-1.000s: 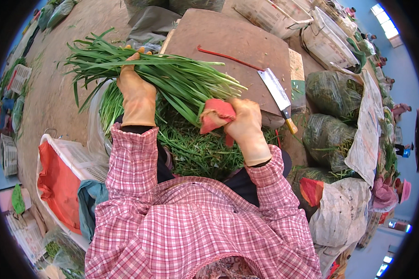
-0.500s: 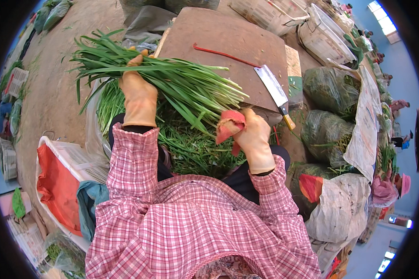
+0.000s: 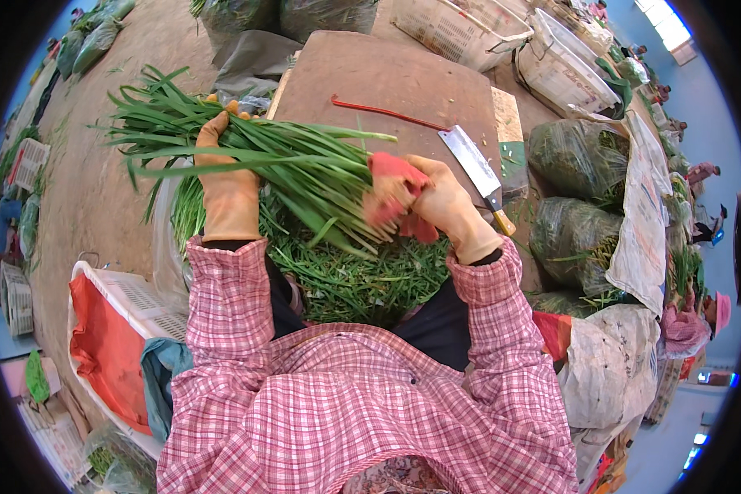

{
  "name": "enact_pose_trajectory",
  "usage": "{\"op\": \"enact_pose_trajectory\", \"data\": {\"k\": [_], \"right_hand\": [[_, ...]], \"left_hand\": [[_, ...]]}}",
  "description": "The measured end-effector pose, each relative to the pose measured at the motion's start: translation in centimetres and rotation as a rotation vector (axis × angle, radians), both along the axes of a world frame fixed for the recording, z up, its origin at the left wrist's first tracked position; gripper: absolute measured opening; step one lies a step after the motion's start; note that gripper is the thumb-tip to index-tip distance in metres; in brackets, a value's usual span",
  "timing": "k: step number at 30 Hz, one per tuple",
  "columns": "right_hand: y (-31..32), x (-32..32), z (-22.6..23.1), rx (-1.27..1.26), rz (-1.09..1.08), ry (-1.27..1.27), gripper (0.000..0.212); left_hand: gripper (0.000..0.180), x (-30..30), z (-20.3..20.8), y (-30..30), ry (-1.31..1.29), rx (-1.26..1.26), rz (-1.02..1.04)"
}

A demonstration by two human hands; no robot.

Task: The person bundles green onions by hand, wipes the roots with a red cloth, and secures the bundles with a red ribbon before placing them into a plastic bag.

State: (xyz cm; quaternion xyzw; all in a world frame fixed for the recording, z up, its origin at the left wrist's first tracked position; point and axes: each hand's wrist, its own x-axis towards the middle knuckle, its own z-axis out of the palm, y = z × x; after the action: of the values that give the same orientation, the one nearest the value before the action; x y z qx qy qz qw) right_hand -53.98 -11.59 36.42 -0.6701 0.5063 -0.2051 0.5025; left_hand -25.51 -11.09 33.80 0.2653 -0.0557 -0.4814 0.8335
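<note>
My gloved left hand (image 3: 226,181) is closed round a thick bunch of garlic chives (image 3: 305,156), gripping it near the leafy end. The pale cut ends point right, toward my gloved right hand (image 3: 446,202). That hand is closed on a red cloth (image 3: 393,185), which lies over the stem ends and is smeared by motion. A brown board (image 3: 379,74) stands just beyond. On its right side lies a cleaver (image 3: 472,165) with a wooden handle, beside a thin red strip (image 3: 387,113). Loose green trimmings (image 3: 362,284) are heaped below the bunch, between my knees.
At the left stands a white crate (image 3: 132,300) with an orange-red lining. Stuffed clear bags of greens (image 3: 580,239) line the right side, partly under a white sack (image 3: 638,222). White baskets (image 3: 461,33) stand beyond the board. Other people are far off at the right.
The red cloth has moved left and up onto the stem ends with my right hand. My left hand still grips the chives, slightly farther left. The view has shifted a little.
</note>
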Motion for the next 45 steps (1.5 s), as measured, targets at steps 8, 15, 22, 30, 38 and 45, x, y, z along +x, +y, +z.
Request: {"op": "enact_pose_trajectory", "data": {"k": [8, 15, 22, 30, 38, 45], "right_hand": [[2.4, -9.1, -4.7, 0.051, -0.384, -0.073, 0.029], [4.3, -1.7, -2.5, -0.998, -0.029, 0.075, 0.038], [4.1, 1.4, -0.9, -0.076, -0.001, 0.166, 0.024], [5.7, -2.9, -9.0, 0.469, -0.172, -0.87, 0.023], [5.0, -1.5, -7.9, -0.271, -0.245, -0.188, 0.025], [5.3, -1.7, -7.0, 0.231, -0.343, -0.645, 0.031]], "left_hand": [[0.026, 7.9, -4.3, -0.1, 0.112, 0.043, 0.117], [0.026, 3.7, -2.9, -0.3, 0.015, 0.043, 0.191], [0.029, 3.1, -3.3, -1.1, 0.043, 0.069, 0.064], [0.027, 1.3, -2.6, -0.3, 0.048, 0.059, 0.093], [0.018, 1.1, -1.2, -0.6, -0.026, 0.024, 0.184], [0.019, 1.8, -1.8, 0.5, 0.089, 0.009, 0.05]]}}
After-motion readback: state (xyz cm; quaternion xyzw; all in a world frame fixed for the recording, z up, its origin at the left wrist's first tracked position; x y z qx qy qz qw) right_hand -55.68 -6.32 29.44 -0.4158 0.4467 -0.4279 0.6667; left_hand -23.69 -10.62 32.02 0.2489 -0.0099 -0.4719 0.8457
